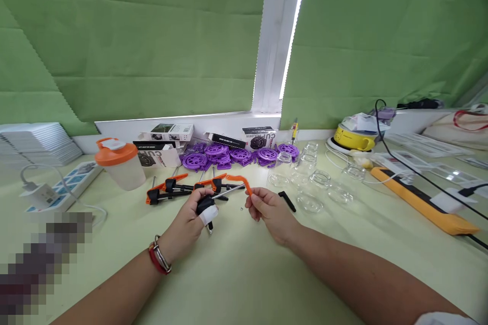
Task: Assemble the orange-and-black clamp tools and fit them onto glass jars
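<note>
In the middle of the table my left hand (198, 213), with white tape round a finger, is closed on a black part with a metal rod (227, 192). That rod slants up to the right and its tip comes close to an orange lever (246, 183). My right hand (269, 213) pinches the lever's lower end between thumb and fingers. Below the rod a tiny metal piece (241, 208) lies on the table. A black bar (287, 201) rests just right of my right hand. Several black parts with orange levers (168, 186) lie behind my left hand.
Purple wheel-shaped parts (215, 150) and printed boxes (163, 156) line the back. Clear glass or plastic pieces (320, 177) stand right of centre. An orange-lidded shaker bottle (120, 172) and a power strip (82, 180) are left; an orange-and-black strip (423, 203) with cables lies right.
</note>
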A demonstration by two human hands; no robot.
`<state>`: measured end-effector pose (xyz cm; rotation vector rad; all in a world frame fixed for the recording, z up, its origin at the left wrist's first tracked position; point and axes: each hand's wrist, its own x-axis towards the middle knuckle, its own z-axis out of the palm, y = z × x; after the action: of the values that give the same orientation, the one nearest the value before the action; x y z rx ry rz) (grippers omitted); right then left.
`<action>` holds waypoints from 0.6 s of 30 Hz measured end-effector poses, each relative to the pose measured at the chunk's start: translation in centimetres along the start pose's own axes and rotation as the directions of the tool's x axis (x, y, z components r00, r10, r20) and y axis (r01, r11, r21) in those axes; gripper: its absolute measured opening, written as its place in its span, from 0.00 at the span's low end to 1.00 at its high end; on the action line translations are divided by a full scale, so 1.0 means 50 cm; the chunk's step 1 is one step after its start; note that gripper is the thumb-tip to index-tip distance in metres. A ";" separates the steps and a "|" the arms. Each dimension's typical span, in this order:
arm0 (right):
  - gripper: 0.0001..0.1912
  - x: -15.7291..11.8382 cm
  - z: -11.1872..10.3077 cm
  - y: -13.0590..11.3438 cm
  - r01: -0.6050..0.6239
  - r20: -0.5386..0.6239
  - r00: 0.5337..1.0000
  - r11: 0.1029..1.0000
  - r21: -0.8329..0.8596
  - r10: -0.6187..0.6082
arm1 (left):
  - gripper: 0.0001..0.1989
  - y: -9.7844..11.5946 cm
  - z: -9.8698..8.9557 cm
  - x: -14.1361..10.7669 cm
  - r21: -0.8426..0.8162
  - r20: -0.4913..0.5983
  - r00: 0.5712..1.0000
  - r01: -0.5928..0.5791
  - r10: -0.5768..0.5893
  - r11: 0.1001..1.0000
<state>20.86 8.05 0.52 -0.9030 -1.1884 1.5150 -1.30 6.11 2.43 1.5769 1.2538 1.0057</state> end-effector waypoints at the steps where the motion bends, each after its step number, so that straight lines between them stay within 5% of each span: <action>1: 0.16 -0.004 0.003 -0.001 -0.013 0.026 1.000 1.000 -0.018 0.013 | 0.19 0.000 0.002 -0.001 0.001 0.016 1.000 -0.009 0.009 1.000; 13: 0.22 -0.036 0.018 0.011 -0.083 0.223 0.970 0.993 -0.083 0.100 | 0.26 0.016 0.030 -0.032 -0.121 0.123 0.989 -0.066 0.081 0.990; 18: 0.23 -0.040 0.022 0.011 -0.091 0.250 0.962 0.991 -0.097 0.113 | 0.21 0.032 0.031 -0.034 -0.354 0.118 0.992 -0.001 0.046 0.935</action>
<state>20.18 5.82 0.23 -0.8544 -1.4183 1.7136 0.31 4.04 3.34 1.3520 0.9105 1.0641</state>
